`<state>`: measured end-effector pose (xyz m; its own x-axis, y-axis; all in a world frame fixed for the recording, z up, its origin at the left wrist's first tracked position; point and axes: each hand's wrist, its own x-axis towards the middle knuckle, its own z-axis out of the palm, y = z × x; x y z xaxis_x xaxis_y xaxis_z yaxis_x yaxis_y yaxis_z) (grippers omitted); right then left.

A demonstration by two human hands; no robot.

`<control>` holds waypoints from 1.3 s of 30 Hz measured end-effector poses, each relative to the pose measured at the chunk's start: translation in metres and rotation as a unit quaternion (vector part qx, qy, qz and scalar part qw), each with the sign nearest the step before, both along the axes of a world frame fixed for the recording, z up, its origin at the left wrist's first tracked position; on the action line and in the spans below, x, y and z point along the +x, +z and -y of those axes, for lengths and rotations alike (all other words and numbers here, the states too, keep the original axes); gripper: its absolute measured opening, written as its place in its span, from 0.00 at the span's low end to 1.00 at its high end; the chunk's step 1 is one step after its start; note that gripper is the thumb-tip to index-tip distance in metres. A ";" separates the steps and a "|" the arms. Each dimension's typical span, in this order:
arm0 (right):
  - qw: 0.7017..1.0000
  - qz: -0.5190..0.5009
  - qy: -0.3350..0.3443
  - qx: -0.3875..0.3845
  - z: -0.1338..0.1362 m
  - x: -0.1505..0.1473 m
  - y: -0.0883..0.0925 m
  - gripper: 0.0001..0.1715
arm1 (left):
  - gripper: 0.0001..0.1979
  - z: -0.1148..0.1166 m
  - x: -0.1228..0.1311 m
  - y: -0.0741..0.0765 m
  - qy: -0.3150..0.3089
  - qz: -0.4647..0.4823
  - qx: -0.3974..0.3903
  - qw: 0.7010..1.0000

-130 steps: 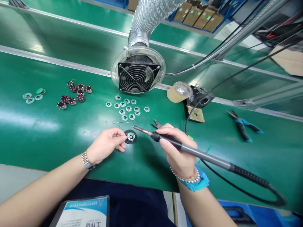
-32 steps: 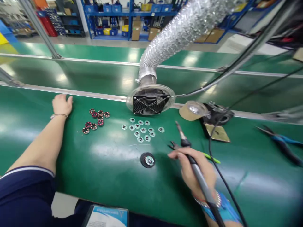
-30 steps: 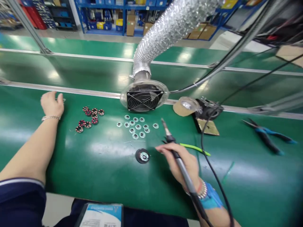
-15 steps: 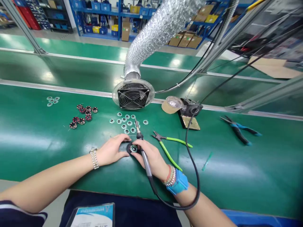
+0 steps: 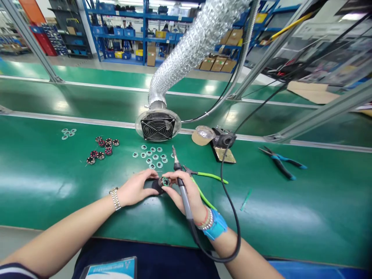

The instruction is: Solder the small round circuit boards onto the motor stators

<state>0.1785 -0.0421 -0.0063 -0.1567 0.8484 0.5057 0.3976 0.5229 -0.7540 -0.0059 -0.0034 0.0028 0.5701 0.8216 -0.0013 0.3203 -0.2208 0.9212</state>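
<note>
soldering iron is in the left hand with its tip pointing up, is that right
No, the soldering iron is in the right hand, not the left hand; the head view shows it. Its tip does point up.

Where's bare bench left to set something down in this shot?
Bare green mat lies between the green-handled cutters and blue-handled pliers, and left of the left hand. It's crowded around the small circuit boards and dark rings.

A round fume-extractor fan point(image 5: 158, 129) is sitting on the green bench point(image 5: 290, 217) beneath its foil duct point(image 5: 197, 42), while a tape roll point(image 5: 202, 135) is resting against a soldering-iron stand point(image 5: 223, 141) and blue-handled pliers point(image 5: 281, 164) are lying off to the right.
</note>
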 end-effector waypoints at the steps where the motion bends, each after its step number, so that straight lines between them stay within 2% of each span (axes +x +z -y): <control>1: 1.000 0.000 -0.004 0.018 0.001 0.000 0.003 0.19 | 0.17 0.002 0.000 0.003 -0.008 0.061 -0.052 0.997; 3: 0.999 -0.009 -0.002 0.034 0.004 0.001 0.008 0.20 | 0.13 0.006 0.003 0.009 -0.025 0.187 -0.165 0.968; 5: 0.999 -0.017 0.003 0.043 0.005 0.001 0.010 0.20 | 0.11 0.010 0.008 0.011 -0.029 0.273 -0.252 0.928; 7: 0.999 -0.016 0.008 0.047 0.006 0.001 0.012 0.21 | 0.12 0.013 0.014 0.011 -0.020 0.309 -0.293 0.905; 9: 0.999 -0.024 0.018 0.035 0.006 0.001 0.012 0.22 | 0.14 0.014 0.018 0.011 -0.006 0.322 -0.308 0.895; 16: 0.989 -0.127 0.066 -0.045 0.002 0.006 0.007 0.21 | 0.13 0.011 0.017 0.010 -0.008 0.288 -0.308 0.907; 20: 0.988 -0.136 0.058 -0.049 0.002 0.007 0.009 0.21 | 0.14 0.009 0.013 0.007 -0.008 0.245 -0.319 0.915; 23: 0.995 -0.094 0.031 -0.025 0.001 0.009 0.013 0.20 | 0.15 0.009 0.011 0.006 -0.010 0.213 -0.338 0.917; 26: 1.000 -0.005 0.011 0.020 0.000 0.012 0.017 0.20 | 0.14 0.010 0.009 0.006 0.003 0.219 -0.375 0.901; 28: 0.998 0.033 0.011 0.055 0.001 0.014 0.017 0.21 | 0.14 0.010 0.008 0.007 0.017 0.234 -0.393 0.889; 31: 0.994 0.054 0.030 0.086 0.003 0.014 0.015 0.23 | 0.12 0.010 0.009 0.008 0.023 0.234 -0.382 0.894; 35: 0.993 0.068 0.046 0.083 0.004 0.010 0.011 0.21 | 0.10 0.013 0.011 0.010 0.028 0.225 -0.359 0.905; 39: 0.995 0.065 0.044 0.067 0.004 0.009 0.012 0.19 | 0.10 0.014 0.010 0.012 0.037 0.251 -0.381 0.889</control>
